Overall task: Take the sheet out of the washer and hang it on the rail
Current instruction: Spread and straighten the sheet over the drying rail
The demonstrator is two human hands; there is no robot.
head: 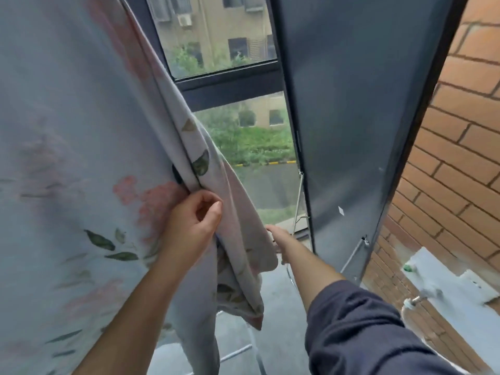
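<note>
— By the window (216, 50), where is the sheet (67, 158) now?

— Out of the washer and hanging. It drops from above the top of the view and fills the left side. What carries it up there is out of sight, so I cannot say how squarely it sits on the rail.

— And the hands?

— The left hand (193, 220) has its grip pinching the folded side edge, thumb against curled fingers. The right hand (276, 234) reaches forward and low, beside the loose lower corner. Its fingers are hidden behind that fold, so I cannot tell how its grip stands.

— What might go wrong?

— Mostly uneven pulling, I think. A wet sheet is heavy, and a tug down on this one edge could drag it sideways along the rail, or off it.

— Anything else?

— The dark window panel (351, 104) stands swung open, with a metal stay (297, 207) near the right hand. That loose corner could snag there or blow out through the gap. The bottom fold also hangs low, so slack could let it brush the floor (278, 307).
</note>
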